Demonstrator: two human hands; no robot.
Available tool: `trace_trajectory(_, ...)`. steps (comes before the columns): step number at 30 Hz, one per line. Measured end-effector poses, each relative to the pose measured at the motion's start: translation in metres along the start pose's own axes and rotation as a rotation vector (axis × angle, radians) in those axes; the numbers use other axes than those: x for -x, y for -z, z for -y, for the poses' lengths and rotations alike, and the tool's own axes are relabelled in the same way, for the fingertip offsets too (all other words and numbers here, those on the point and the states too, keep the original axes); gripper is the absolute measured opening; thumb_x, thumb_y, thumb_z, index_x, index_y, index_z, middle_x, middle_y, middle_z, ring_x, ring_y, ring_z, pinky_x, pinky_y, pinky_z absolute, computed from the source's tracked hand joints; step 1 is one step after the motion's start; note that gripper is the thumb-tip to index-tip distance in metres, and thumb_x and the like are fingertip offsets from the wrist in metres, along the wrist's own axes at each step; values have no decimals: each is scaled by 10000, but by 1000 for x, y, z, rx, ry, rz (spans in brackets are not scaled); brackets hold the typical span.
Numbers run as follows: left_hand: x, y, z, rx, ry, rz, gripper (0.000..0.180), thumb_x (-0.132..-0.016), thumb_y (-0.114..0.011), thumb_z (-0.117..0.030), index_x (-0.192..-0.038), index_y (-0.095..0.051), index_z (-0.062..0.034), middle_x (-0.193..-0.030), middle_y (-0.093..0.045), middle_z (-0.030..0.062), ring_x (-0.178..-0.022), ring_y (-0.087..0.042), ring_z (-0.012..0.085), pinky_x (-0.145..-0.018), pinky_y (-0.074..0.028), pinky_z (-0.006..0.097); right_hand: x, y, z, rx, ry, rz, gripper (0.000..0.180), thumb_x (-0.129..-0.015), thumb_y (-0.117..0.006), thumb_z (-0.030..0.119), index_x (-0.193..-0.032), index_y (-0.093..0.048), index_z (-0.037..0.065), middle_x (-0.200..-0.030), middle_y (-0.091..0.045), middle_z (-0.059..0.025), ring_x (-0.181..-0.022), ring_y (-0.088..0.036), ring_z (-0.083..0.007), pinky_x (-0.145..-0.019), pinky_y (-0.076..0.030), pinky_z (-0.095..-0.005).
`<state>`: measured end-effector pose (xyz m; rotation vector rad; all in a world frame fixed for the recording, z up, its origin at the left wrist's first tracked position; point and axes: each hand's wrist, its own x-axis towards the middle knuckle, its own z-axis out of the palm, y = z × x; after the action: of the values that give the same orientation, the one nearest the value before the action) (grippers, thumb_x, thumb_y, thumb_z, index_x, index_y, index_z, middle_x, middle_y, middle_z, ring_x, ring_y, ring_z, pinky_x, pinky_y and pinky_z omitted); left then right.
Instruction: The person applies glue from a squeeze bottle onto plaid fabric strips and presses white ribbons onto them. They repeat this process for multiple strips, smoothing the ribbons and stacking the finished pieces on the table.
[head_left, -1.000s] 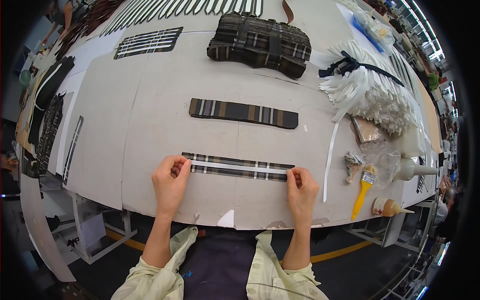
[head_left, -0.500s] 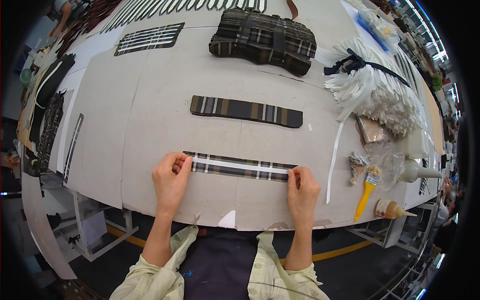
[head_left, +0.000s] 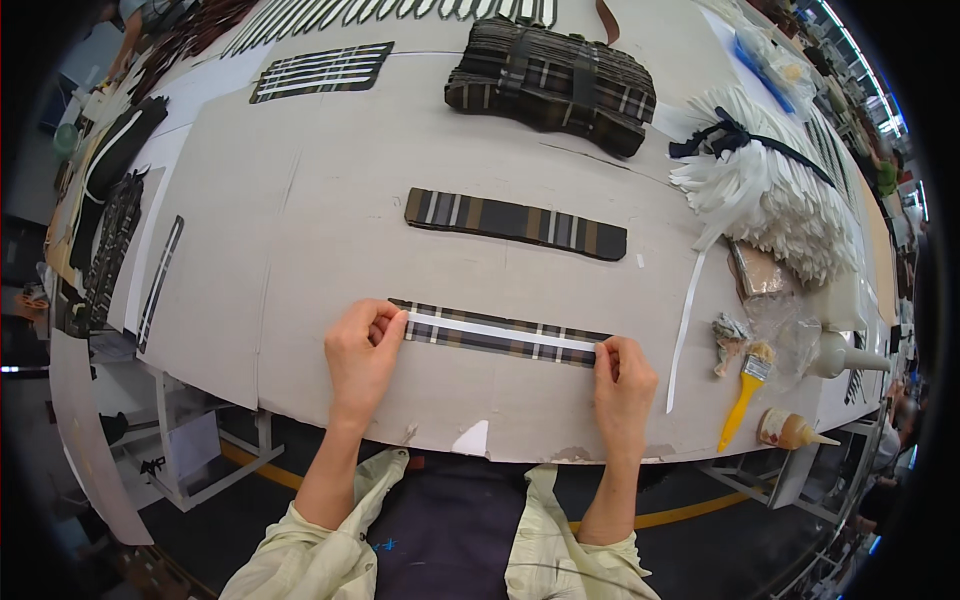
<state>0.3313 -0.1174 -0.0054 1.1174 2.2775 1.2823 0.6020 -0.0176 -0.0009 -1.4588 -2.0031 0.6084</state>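
Observation:
A plaid fabric strip (head_left: 468, 343) lies flat on the table near its front edge. Along its middle runs a narrow white strip (head_left: 500, 331), roughly straight. My left hand (head_left: 364, 352) pinches the white strip's left end between thumb and fingers, over the end of the fabric. At the other end, my right hand (head_left: 624, 378) is closed on the white strip in the same way. Just beyond, a small stack of plaid strips (head_left: 515, 224) rests on the table.
A tied bundle of plaid pieces (head_left: 550, 85) sits at the back. On the right are a tied bunch of white strips (head_left: 765, 190), a yellow-handled brush (head_left: 742, 405) and a glue bottle (head_left: 790, 429). Plaid pieces with white strips (head_left: 322, 73) lie back left.
The whole scene has shifted slightly to the right in the picture. Both hands keep their pinch, and the strips show no clear movement on the table.

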Motion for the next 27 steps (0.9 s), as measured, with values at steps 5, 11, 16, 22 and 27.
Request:
trace_trajectory(5,0,2,-5,-48,-43,12,80,-853,-730,-41,-863,-670,11,-711,-618,26,-597,-513,79,-552,-429,235,-2,4,-1,5,6,41,54,-907,-653,14,-905,-604,-10,-765,-629,-147,-613,-611,-287,-571,-471,-376)
trace_trajectory(11,1,0,-5,-66,-59,-9,70,-858,-718,-43,-850,-653,-15,-756,-628,55,-561,-549,139,-543,-443,284,-3,8,-4,-10,39,55,48,-909,-646,20,-910,-608,-9,-801,-642,-152,-656,-622,-307,-607,-483,-384)
trace_trajectory(16,2,0,-2,-99,-88,-8,75,-857,-722,-48,-851,-653,-21,-750,-624,56,-559,-550,141,-547,-447,289,-5,9,-2,1,15,87,58,-908,-640,34,-900,-601,-8,-820,-643,-156,-686,-625,-336,-635,-492,-400)
trace_trajectory(22,3,-2,1,-179,-129,0,84,-859,-715,-57,-870,-633,-41,-724,-600,49,-569,-559,162,-565,-454,320,-4,8,-8,23,52,85,66,-901,-630,38,-887,-583,-7,-861,-653,-167,-755,-642,-364,-672,-503,-435)
trace_trajectory(27,3,-2,-11,-126,-37,-16,103,-862,-718,-59,-899,-627,-29,-712,-577,25,-580,-523,131,-574,-445,286,-4,9,-8,33,61,89,75,-907,-620,51,-890,-575,-8,-865,-651,-170,-756,-641,-371,-672,-503,-444)
